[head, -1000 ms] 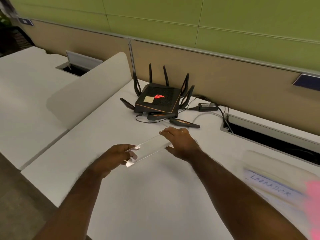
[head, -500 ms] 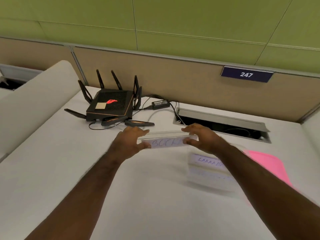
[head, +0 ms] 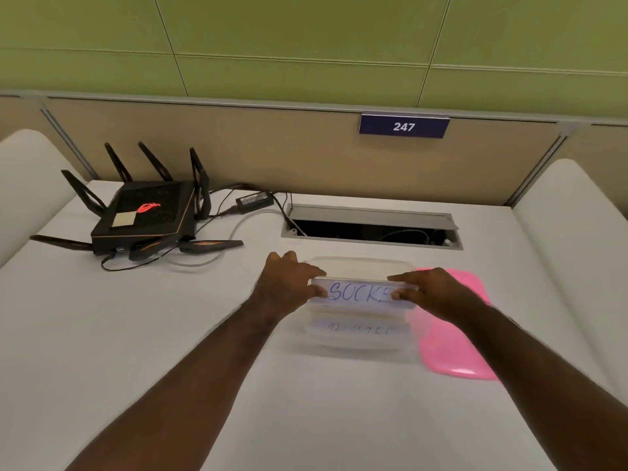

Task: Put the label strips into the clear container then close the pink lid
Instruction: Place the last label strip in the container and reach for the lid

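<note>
Left hand [head: 289, 287] and right hand [head: 438, 294] each pinch an end of the label strip [head: 360, 293], level over the clear container [head: 356, 345] for a flat drop; pink lid [head: 452, 338] waits at its three o'clock, off

Even, soft indoor light; edges bow, and detail looks slightly blurred.

Both my arms reach forward, forearms converging. My left hand [head: 289, 287] and right hand [head: 433, 292] each pinch, thumbs facing inward.
</note>
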`<state>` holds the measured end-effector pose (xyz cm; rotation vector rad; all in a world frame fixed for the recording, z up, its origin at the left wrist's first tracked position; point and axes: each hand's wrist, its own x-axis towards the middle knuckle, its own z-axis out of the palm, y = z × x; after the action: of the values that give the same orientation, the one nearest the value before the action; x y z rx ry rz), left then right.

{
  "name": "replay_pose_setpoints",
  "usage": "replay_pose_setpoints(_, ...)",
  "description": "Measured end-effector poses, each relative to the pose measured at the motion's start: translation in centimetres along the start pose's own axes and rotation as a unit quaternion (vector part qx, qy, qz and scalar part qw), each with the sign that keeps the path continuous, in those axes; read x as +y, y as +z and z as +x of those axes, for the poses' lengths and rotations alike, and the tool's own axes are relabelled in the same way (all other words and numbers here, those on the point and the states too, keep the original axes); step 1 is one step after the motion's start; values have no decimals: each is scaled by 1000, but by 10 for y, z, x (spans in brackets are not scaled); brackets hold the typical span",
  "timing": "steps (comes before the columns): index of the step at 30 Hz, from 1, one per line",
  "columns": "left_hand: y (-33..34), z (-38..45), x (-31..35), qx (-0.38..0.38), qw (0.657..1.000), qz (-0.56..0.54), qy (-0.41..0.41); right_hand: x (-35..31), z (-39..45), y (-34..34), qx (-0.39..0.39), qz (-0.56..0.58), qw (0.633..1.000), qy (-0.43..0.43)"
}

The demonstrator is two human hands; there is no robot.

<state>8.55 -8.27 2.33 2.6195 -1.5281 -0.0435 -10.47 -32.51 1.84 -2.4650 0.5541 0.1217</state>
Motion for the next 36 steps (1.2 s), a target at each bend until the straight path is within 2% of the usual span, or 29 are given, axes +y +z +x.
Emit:
replay_pose_setpoints(4,18,5,15,-10,999,30,20,14,-11,8,15,-152,988,19)
replay_pose_setpoints(8,31,4,26,-21,991,124,37,18,-13,21,32,-225,974,12)
replay_pose_setpoints(12,51,7,25,-59,992,108,25,18,-9,36,38,-291,956,-14)
replay_pose_setpoints(17,50,9,31,-110,983,144,15,19,-2,48,36,-358,933,-9)
replay_pose_setpoints(22,49,15,42,-153,967,202,14,15,-7,43,51,-334,941,-26)
replay_pose_setpoints(25,46,17,47,-159,963,214,27,13,-20,29,117,-267,956,-33)
replay_pose_setpoints(27,44,18,48,-162,964,209,35,18,-31,15,188,-200,961,-3)
replay_pose_setpoints(29,42,17,53,-135,971,194,48,32,-45,3,263,-143,952,57)
replay_pose_setpoints(32,32,22,74,-23,985,155,73,70,-71,-3,323,-86,929,161)
replay_pose_setpoints(34,24,30,101,39,990,107,78,97,-89,4,306,-76,924,216)
replay_pose_setpoints(36,23,38,133,83,990,59,97,118,-104,14,243,-79,927,275)
